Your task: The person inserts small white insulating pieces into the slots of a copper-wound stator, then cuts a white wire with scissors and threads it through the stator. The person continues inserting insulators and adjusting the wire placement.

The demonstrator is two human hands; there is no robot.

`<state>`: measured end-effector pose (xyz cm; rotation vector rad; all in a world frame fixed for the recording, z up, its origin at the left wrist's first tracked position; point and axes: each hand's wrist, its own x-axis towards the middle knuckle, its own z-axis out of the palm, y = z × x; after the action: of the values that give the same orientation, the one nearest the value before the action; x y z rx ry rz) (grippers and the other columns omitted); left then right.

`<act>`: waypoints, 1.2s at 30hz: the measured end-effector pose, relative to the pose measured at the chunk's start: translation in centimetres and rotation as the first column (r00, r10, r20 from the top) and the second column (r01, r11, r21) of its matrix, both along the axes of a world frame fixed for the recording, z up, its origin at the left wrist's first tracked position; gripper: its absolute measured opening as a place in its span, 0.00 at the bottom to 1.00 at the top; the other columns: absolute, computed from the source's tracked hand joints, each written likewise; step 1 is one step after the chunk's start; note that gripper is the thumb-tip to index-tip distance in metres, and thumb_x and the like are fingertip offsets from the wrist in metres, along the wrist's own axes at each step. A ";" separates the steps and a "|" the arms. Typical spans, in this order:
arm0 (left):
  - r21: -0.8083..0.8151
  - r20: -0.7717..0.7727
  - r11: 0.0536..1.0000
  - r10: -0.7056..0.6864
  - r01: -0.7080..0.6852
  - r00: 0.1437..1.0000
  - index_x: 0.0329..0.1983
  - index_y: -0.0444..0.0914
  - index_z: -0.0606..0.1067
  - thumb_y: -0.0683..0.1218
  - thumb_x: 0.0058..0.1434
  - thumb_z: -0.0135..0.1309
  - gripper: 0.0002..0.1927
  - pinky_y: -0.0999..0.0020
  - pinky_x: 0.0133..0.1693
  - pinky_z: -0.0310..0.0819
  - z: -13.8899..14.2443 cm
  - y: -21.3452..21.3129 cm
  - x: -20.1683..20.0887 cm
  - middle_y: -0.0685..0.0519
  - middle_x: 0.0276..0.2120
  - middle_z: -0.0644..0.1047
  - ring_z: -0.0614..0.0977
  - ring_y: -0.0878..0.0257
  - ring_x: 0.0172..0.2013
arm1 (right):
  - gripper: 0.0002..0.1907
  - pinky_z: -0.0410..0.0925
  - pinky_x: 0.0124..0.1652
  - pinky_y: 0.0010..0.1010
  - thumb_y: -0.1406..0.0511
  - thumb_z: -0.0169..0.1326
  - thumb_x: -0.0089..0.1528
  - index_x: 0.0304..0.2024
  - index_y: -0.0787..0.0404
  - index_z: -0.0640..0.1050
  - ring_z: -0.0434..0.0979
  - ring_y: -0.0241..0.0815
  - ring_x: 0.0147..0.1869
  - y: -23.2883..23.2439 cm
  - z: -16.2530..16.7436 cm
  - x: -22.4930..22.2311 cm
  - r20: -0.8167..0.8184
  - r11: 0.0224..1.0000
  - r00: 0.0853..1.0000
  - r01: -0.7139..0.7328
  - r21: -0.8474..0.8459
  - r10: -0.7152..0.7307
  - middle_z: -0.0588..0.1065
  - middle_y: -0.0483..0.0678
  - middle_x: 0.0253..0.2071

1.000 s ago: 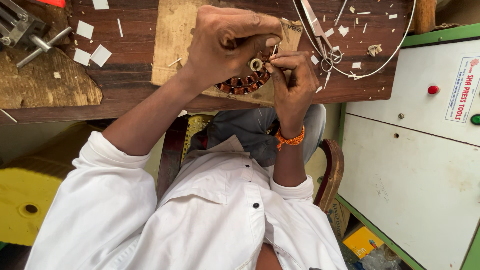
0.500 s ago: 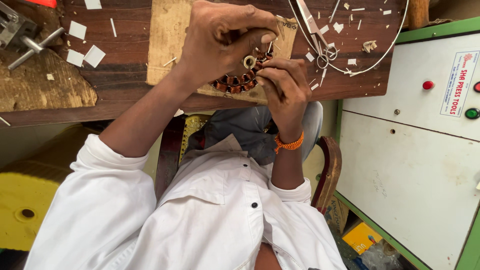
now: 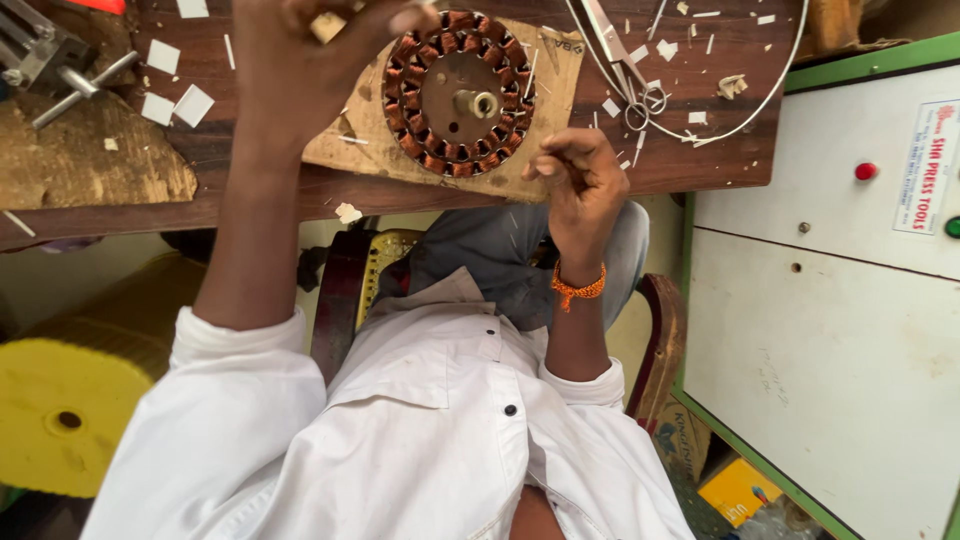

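Observation:
A round motor stator (image 3: 460,90) with copper-wound teeth and a brass centre shaft lies flat on a cardboard sheet (image 3: 545,150) on the wooden bench. My left hand (image 3: 300,70) is raised just left of it and pinches a small pale slip (image 3: 330,25) between its fingertips. At the bench's front edge, below and right of the stator, my right hand (image 3: 580,185) hovers with curled fingers, thumb against forefinger. Nothing shows in it. An orange band circles that wrist.
Scissors (image 3: 625,70) and a looped white cord (image 3: 770,95) lie right of the stator among paper scraps. White paper squares (image 3: 165,55) and a metal tool (image 3: 50,60) sit at far left. A white, green-trimmed cabinet (image 3: 830,300) stands right; a yellow spool (image 3: 70,420) lower left.
Both hands have come off the stator, which now lies uncovered on the cardboard. My left hand rose up and left; my right hand dropped back toward the bench edge.

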<state>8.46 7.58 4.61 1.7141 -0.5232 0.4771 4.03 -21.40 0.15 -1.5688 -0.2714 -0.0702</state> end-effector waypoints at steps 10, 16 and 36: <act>0.213 -0.088 0.976 0.061 -0.041 0.994 0.46 0.38 0.83 0.35 0.61 0.65 0.11 0.64 0.50 0.82 -1.8 -3.2 -7.6 0.52 0.41 0.85 0.85 0.60 0.47 | 0.15 0.52 0.29 0.21 0.58 0.63 0.67 0.37 0.64 0.82 0.60 0.27 0.30 -0.3 0.8 -0.3 0.176 0.972 0.982 -0.031 -0.233 0.074 0.72 0.43 0.39; 0.183 -0.066 0.982 0.062 -0.049 0.996 0.42 0.37 0.82 0.39 0.60 0.68 0.09 0.65 0.49 0.75 -2.1 -5.2 -7.7 0.55 0.36 0.83 0.80 0.60 0.46 | 0.15 0.65 0.44 0.30 0.58 0.62 0.68 0.37 0.64 0.81 0.69 0.39 0.47 0.1 1.1 -0.8 0.293 0.959 0.942 -0.078 -0.273 0.161 0.71 0.46 0.39; 0.207 -0.066 0.978 0.023 -0.009 0.998 0.43 0.39 0.81 0.40 0.58 0.71 0.12 0.65 0.47 0.75 -2.4 -5.2 -7.6 0.56 0.35 0.83 0.79 0.58 0.44 | 0.09 0.70 0.51 0.34 0.66 0.61 0.64 0.34 0.66 0.79 0.81 0.46 0.56 0.4 1.6 0.9 0.248 0.919 0.903 -0.281 -0.278 0.351 0.79 0.52 0.44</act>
<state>0.81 2.35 2.24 1.9281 -0.5245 0.3842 4.97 -20.99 1.78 -1.7299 -0.7944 -0.0142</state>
